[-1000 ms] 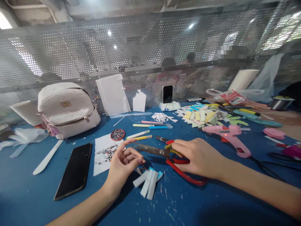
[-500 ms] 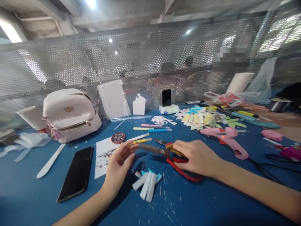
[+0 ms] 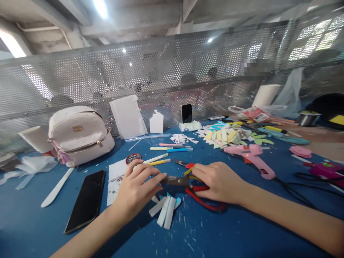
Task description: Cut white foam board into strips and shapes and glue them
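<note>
Since half a second ago, in the head view, the left hand [image 3: 138, 186] has turned back-up and come across to the blade tips of the red-handled scissors [image 3: 176, 180]. Its fingers are spread a little and cover those tips; whether they pinch anything or touch the metal cannot be told. A thin loop seen earlier below them can no longer be made out as a loop.

The right hand [image 3: 217, 181] has its fingers wrapped around the scissors' handles, above the blue worktop [image 3: 215, 233], hiding much of the grips. A second, shorter blade [image 3: 180, 163] shows just beyond; what it belongs to is unclear behind that hand.

White strips [image 3: 166, 212] lie below the scissors, their far ends overlapping. The left hand hides part of a white sheet [image 3: 113, 175] and the edge of a round dish [image 3: 133, 158]. A magenta device [image 3: 326, 170] is cut off at the right edge; people behind the perforated screen [image 3: 161, 82] are blurred.
</note>
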### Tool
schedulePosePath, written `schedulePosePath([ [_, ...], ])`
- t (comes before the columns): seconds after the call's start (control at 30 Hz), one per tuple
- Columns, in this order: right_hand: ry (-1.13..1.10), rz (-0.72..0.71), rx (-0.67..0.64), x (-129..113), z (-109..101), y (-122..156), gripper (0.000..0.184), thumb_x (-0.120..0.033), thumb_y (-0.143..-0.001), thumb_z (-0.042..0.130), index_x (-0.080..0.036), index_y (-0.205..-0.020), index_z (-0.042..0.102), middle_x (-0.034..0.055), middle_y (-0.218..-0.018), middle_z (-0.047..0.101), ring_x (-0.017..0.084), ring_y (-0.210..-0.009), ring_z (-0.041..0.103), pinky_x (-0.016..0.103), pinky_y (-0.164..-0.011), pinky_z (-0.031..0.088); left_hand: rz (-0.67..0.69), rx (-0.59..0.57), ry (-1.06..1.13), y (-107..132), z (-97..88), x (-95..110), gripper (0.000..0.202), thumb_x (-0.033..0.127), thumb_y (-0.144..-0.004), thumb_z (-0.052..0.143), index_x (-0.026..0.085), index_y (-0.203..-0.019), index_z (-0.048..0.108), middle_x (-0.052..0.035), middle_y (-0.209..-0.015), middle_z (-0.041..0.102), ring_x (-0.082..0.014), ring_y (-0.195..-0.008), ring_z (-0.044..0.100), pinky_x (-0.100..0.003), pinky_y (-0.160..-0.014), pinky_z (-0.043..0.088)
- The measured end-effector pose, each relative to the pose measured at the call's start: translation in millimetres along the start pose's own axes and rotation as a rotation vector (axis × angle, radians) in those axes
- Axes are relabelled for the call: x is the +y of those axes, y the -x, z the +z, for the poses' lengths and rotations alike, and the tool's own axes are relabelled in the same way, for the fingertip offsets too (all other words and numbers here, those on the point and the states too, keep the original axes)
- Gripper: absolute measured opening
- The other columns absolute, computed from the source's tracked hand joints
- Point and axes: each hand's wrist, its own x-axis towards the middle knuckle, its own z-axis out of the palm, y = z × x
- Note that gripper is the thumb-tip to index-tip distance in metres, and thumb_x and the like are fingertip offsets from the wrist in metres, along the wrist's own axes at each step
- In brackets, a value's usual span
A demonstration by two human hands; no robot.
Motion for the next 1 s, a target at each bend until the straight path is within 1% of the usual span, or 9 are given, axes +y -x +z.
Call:
schedulePosePath([
  [0.17, -0.097, 0.02, -0.037, -5, -2, -1, 0.024, -0.04, -0.088, 0.06, -0.016, -0.085, 0.063, 0.0027, -0.075, 0.066, 0.016, -0.055, 0.057, 0.028, -0.052, 0.027, 0.126, -0.045, -0.111, 3, -0.9, -1, 0.035, 0.013, -0.095, 0.058, 0.033, -0.121, 0.069, -0.003, -0.102, 0.076, -0.0224, -0.094, 0.065, -0.044, -0.107, 0.03],
  [0.3, -0.214, 0.02, -0.08, -7, -4, -2, 0.015, -0.033, -0.081, 0.061, -0.019, -0.076, 0.059, -0.0013, -0.068, 0.063, 0.013, -0.053, 0.053, 0.025, -0.051, 0.026, 0.18, -0.042, -0.11, 7, -4.8, -4, 0.038, 0.011, -0.094, 0.059, 0.035, -0.121, 0.069, -0.0022, -0.102, 0.076, -0.0216, -0.092, 0.066, -0.043, -0.106, 0.031],
  [0.4, -0.311, 0.021, -0.115, -9, -8, -4, 0.013, -0.028, -0.077, 0.059, -0.02, -0.068, 0.054, -0.0023, -0.064, 0.059, 0.012, -0.053, 0.049, 0.024, -0.05, 0.026, 0.194, -0.018, -0.073, 7, -8.1, -4, 0.035, 0.011, -0.091, 0.063, 0.035, -0.115, 0.07, -0.0012, -0.098, 0.077, -0.0218, -0.088, 0.066, -0.044, -0.104, 0.033],
  [0.5, -0.445, 0.039, -0.156, -10, -11, -5, 0.013, -0.027, -0.076, 0.057, -0.02, -0.066, 0.053, -0.0018, -0.064, 0.057, 0.012, -0.055, 0.045, 0.024, -0.051, 0.026, 0.201, 0.006, -0.021, 4, -10.2, -2, 0.03, 0.011, -0.088, 0.066, 0.032, -0.107, 0.072, 0.0002, -0.092, 0.076, -0.0205, -0.084, 0.066, -0.043, -0.102, 0.035],
  [0.57, -0.516, 0.041, -0.18, -9, -12, -5, 0.012, -0.027, -0.076, 0.057, -0.019, -0.067, 0.054, -0.001, -0.065, 0.056, 0.012, -0.055, 0.043, 0.024, -0.052, 0.026, 0.207, 0.03, 0.021, 2, -10.5, 0, 0.025, 0.01, -0.089, 0.065, 0.03, -0.103, 0.072, 0.0008, -0.09, 0.075, -0.019, -0.082, 0.064, -0.043, -0.101, 0.036],
  [0.7, -0.566, 0.016, -0.21, -4, -7, -4, 0.008, -0.026, -0.074, 0.059, -0.018, -0.07, 0.058, 0.0005, -0.067, 0.059, 0.013, -0.056, 0.045, 0.025, -0.053, 0.026, 0.206, 0.079, 0.121, -1, -9.9, 4, 0.015, 0.01, -0.09, 0.064, 0.023, -0.095, 0.07, 0.0, -0.087, 0.072, -0.0177, -0.081, 0.06, -0.043, -0.096, 0.037],
  [0.87, -0.595, 0.01, -0.227, -1, -4, -3, 0.004, -0.022, -0.071, 0.058, -0.018, -0.071, 0.058, -0.0001, -0.067, 0.057, 0.013, -0.056, 0.043, 0.024, -0.054, 0.028, 0.158, 0.091, 0.233, -5, -10.3, 9, 0.018, 0.004, -0.086, 0.066, 0.021, -0.09, 0.069, 0.0, -0.084, 0.07, -0.0167, -0.08, 0.059, -0.041, -0.09, 0.04],
  [1.0, -0.6, 0.023, -0.231, -2, -6, -4, 0.005, -0.022, -0.071, 0.058, -0.019, -0.068, 0.054, -0.0017, -0.065, 0.052, 0.012, -0.056, 0.04, 0.024, -0.053, 0.026, 0.097, 0.087, 0.301, -7, -10.6, 13, 0.019, 0.002, -0.085, 0.066, 0.021, -0.085, 0.068, 0.0007, -0.083, 0.069, -0.0157, -0.079, 0.06, -0.039, -0.086, 0.042],
])
